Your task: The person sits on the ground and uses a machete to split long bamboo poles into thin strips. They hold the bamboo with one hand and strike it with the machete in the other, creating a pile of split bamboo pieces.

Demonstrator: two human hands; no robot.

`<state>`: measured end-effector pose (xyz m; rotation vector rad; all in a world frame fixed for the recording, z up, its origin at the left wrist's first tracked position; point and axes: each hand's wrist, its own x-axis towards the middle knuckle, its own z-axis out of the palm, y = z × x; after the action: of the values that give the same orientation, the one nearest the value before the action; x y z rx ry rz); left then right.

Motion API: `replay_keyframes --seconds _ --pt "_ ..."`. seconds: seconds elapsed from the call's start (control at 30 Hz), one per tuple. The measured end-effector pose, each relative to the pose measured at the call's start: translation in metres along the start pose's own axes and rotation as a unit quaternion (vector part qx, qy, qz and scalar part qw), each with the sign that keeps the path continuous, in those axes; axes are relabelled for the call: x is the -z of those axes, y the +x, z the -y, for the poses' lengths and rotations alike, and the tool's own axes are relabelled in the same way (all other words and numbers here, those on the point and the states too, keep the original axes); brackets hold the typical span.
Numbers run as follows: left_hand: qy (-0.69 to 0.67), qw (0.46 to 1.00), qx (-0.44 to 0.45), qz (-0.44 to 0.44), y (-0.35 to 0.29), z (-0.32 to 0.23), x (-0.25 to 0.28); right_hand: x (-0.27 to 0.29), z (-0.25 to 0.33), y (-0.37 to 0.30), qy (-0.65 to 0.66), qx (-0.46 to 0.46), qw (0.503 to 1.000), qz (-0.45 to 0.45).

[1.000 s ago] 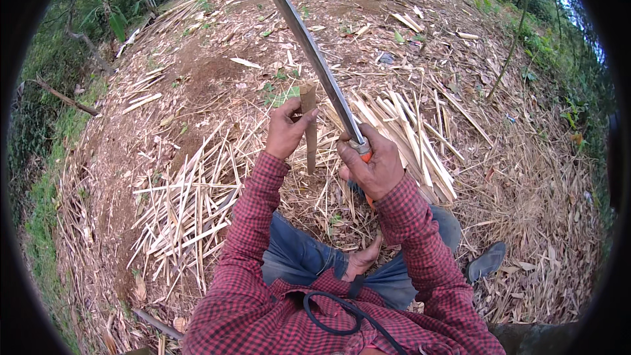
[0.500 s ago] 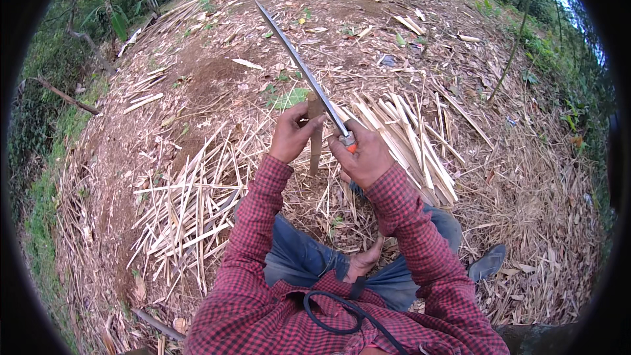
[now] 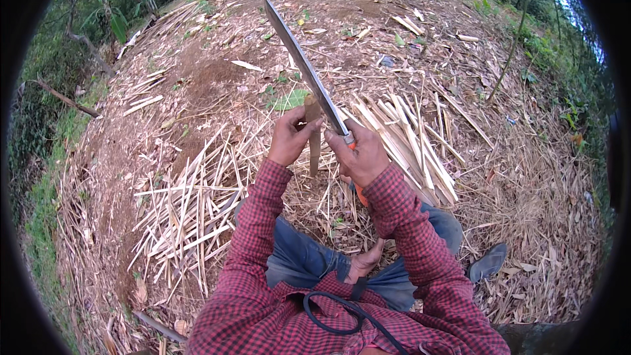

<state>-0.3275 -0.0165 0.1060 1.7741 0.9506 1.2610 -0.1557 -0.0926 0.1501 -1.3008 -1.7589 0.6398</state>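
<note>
Count: one long knife, one flat piece of wood, two heaps of pale strips, left and right, too tangled to number; one dark shoe at near right. Your left hand pinches the wood between thumb and fingers, its lower end hanging toward the ground. Your right hand, just beside, is wrapped round the orange knife handle; the blade slants far and left, passing close by the wood's top, contact unclear. Surface: outdoor soil littered with dry leaves and chips; greenery borders left and right.
</note>
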Motion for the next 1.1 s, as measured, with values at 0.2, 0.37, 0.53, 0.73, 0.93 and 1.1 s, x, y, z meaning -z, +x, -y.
replay_keyframes --seconds 0.2,0.37,0.53,0.73,0.93,1.1 --pt "0.015 0.999 0.028 -0.021 -0.01 0.03 -0.005 -0.004 -0.005 0.007 0.084 -0.063 0.994 0.019" --pt "0.021 0.998 0.003 -0.054 -0.017 0.011 -0.012 0.009 0.011 0.001 0.104 -0.04 0.994 0.015" --pt "-0.007 0.998 -0.01 -0.059 -0.016 -0.01 -0.005 0.023 0.029 0.013 0.032 -0.068 0.996 0.057" --pt "0.079 0.987 0.08 -0.111 -0.046 0.088 -0.023 0.011 0.01 0.013 0.078 -0.143 0.98 0.118" --pt "0.074 0.994 0.046 -0.063 -0.007 -0.047 -0.001 0.075 0.083 0.028 0.232 -0.025 0.969 0.077" --pt "0.341 0.924 0.025 -0.173 -0.029 -0.038 0.013 -0.011 -0.013 0.038 0.166 -0.147 0.972 0.073"
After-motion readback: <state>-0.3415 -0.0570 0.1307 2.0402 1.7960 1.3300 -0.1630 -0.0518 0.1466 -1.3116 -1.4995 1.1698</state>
